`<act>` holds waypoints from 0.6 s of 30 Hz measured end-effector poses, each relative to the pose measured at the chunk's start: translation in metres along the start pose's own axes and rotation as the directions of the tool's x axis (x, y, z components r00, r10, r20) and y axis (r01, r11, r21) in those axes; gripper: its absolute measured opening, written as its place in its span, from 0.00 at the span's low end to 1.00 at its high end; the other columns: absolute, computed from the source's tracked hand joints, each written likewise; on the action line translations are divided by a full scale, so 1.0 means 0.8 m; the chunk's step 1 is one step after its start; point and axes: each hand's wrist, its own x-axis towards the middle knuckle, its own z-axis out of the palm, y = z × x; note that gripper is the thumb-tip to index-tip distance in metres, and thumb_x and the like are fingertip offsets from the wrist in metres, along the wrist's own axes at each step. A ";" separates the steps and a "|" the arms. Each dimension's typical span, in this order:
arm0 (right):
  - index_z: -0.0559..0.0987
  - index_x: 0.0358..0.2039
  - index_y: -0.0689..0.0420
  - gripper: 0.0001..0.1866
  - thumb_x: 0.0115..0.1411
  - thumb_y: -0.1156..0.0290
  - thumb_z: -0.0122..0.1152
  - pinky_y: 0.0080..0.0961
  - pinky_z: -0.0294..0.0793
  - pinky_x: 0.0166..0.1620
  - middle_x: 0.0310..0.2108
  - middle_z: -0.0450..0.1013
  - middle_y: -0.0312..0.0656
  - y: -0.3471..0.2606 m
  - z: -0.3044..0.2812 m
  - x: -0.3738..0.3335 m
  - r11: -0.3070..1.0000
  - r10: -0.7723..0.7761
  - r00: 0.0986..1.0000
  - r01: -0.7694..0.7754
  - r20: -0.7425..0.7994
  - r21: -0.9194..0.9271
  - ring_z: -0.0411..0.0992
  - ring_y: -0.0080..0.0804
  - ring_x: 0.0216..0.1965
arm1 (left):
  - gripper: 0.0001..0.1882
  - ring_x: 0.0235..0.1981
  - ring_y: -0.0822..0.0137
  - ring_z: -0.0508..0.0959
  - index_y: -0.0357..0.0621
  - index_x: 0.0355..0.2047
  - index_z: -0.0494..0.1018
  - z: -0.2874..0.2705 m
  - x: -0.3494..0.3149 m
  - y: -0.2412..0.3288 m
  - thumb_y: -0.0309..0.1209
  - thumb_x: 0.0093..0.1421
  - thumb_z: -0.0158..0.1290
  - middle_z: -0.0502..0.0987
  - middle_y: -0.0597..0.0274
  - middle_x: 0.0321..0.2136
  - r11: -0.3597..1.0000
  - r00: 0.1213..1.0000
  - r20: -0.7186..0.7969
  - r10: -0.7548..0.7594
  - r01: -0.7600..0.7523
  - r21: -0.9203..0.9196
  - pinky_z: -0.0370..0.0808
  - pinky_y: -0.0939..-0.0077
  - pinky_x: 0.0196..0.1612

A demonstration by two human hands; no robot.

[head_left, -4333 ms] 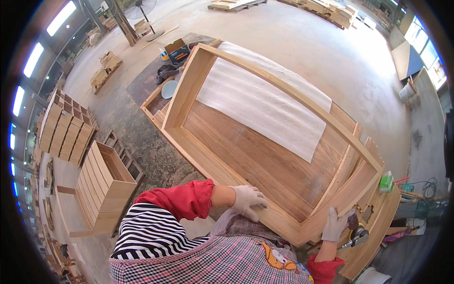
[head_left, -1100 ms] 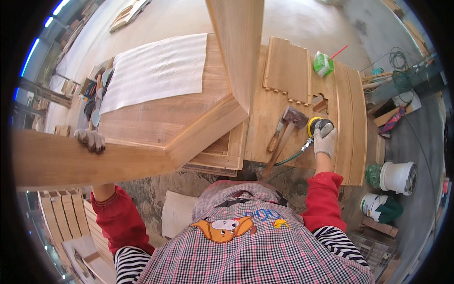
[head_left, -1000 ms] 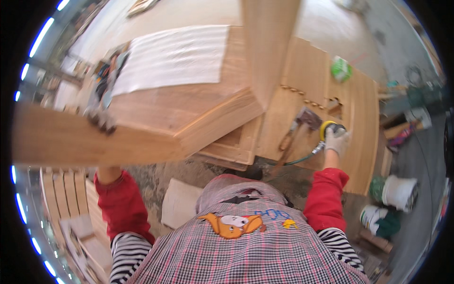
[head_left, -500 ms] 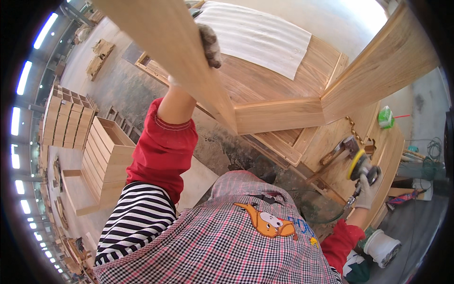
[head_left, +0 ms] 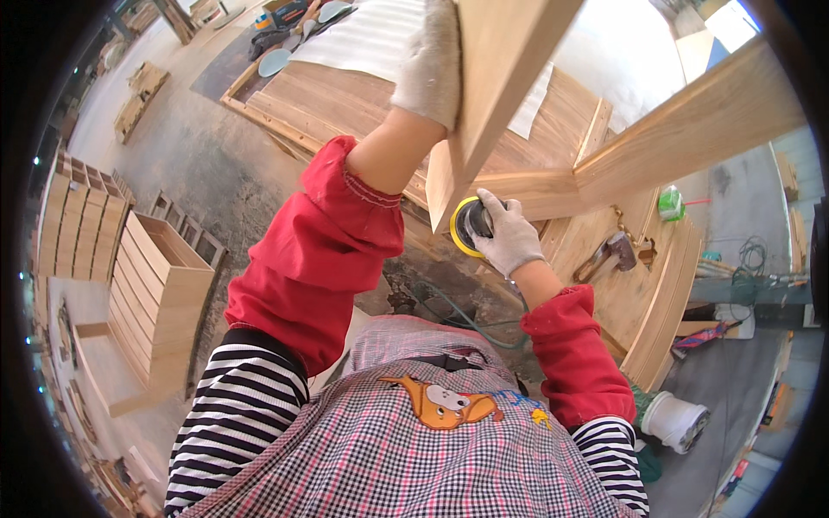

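1. my right hand (head_left: 515, 240) has its fingers (head_left: 493, 204) curled firmly around the sander (head_left: 467, 224). its yellow pad sits right at the near lower corner of the frame (head_left: 518, 73); i can't tell whether they touch. a tilted pad could round off that corner or gouge its edge.
2. my left hand (head_left: 432, 73) lies against the frame's near board. its fingers run up to the top of view, so i can't tell how far they close. if they only press and don't grip, the frame could slide or twist under the sander's push.
3. the frame is tilted up above the panel (head_left: 345, 97), and i can't see what bears its far side. a slip there could drop it and mark the panel or the white sheet (head_left: 371, 39).
4. the hose (head_left: 464, 319) loops low between me and the desk (head_left: 580, 304). caught on the desk's edge, it could jerk the sander aside.
5. the mallet (head_left: 622, 248) lies on the desk to my right, near the frame. a swinging board could knock it.
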 end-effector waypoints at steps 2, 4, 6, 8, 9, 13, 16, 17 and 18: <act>0.63 0.62 0.43 0.37 0.51 0.60 0.66 0.45 0.74 0.46 0.46 0.66 0.55 0.000 0.009 0.008 0.999 -0.023 0.999 0.023 -0.026 -0.023 0.73 0.58 0.42 | 0.34 0.39 0.69 0.76 0.33 0.52 0.70 0.002 -0.011 0.012 0.55 0.69 0.34 0.78 0.57 0.41 0.997 1.000 0.004 0.020 -0.020 0.074 0.74 0.76 0.42; 0.62 0.62 0.41 0.37 0.52 0.60 0.65 0.45 0.75 0.46 0.47 0.65 0.56 0.000 0.010 0.017 0.999 -0.034 0.999 0.032 -0.026 -0.044 0.73 0.58 0.42 | 0.36 0.43 0.67 0.74 0.31 0.53 0.69 -0.001 0.000 0.000 0.56 0.69 0.34 0.77 0.55 0.43 0.978 0.991 -0.051 0.127 -0.117 0.170 0.71 0.73 0.48; 0.60 0.64 0.39 0.38 0.53 0.61 0.65 0.46 0.75 0.46 0.47 0.64 0.56 -0.001 0.008 0.027 0.998 -0.031 1.000 0.030 0.001 -0.062 0.73 0.58 0.43 | 0.36 0.46 0.64 0.73 0.31 0.53 0.69 -0.006 -0.001 0.001 0.55 0.69 0.34 0.76 0.51 0.45 0.970 0.994 -0.036 0.103 -0.092 0.225 0.69 0.71 0.51; 0.61 0.64 0.39 0.37 0.54 0.60 0.64 0.46 0.75 0.46 0.47 0.64 0.57 -0.003 0.005 0.035 0.994 -0.046 0.999 0.049 0.025 -0.099 0.73 0.58 0.43 | 0.36 0.45 0.65 0.73 0.31 0.52 0.70 -0.008 -0.002 0.003 0.55 0.69 0.33 0.76 0.52 0.44 0.938 0.989 -0.057 0.137 -0.111 0.330 0.69 0.71 0.50; 0.61 0.63 0.39 0.37 0.54 0.60 0.64 0.46 0.75 0.46 0.47 0.64 0.57 -0.004 0.004 0.039 0.991 -0.055 0.998 0.059 0.038 -0.117 0.73 0.59 0.43 | 0.35 0.45 0.65 0.74 0.31 0.52 0.70 -0.009 -0.003 0.003 0.55 0.69 0.33 0.76 0.52 0.44 0.917 0.986 -0.067 0.155 -0.118 0.381 0.69 0.71 0.50; 0.61 0.63 0.37 0.36 0.54 0.60 0.64 0.46 0.75 0.46 0.48 0.64 0.58 -0.001 0.008 0.046 0.989 -0.099 0.993 0.104 0.058 -0.107 0.74 0.59 0.42 | 0.35 0.43 0.66 0.75 0.32 0.50 0.71 -0.004 0.000 0.002 0.55 0.69 0.33 0.77 0.54 0.41 0.988 0.993 -0.064 0.098 -0.089 0.130 0.70 0.73 0.47; 0.62 0.63 0.35 0.35 0.54 0.59 0.63 0.46 0.75 0.46 0.48 0.63 0.59 -0.007 0.001 0.051 0.987 -0.119 0.985 0.131 0.125 -0.094 0.74 0.59 0.42 | 0.32 0.33 0.70 0.77 0.35 0.47 0.73 -0.006 -0.005 0.007 0.53 0.70 0.34 0.78 0.59 0.34 0.996 0.998 -0.010 0.057 -0.057 0.068 0.74 0.77 0.36; 0.62 0.62 0.35 0.35 0.54 0.59 0.63 0.46 0.75 0.46 0.48 0.63 0.59 -0.008 0.000 0.053 0.985 -0.126 0.983 0.141 0.136 -0.099 0.74 0.59 0.42 | 0.31 0.31 0.71 0.77 0.36 0.46 0.73 -0.004 -0.005 0.008 0.53 0.70 0.34 0.78 0.60 0.33 0.997 0.998 0.017 0.058 -0.059 0.047 0.74 0.77 0.34; 0.62 0.62 0.34 0.35 0.54 0.59 0.63 0.46 0.75 0.46 0.48 0.63 0.59 -0.007 -0.001 0.054 0.983 -0.133 0.980 0.149 0.147 -0.103 0.74 0.59 0.42 | 0.31 0.29 0.73 0.77 0.38 0.46 0.73 0.001 -0.004 0.008 0.54 0.69 0.34 0.78 0.62 0.31 1.000 1.000 -0.011 0.025 -0.025 -0.017 0.75 0.80 0.30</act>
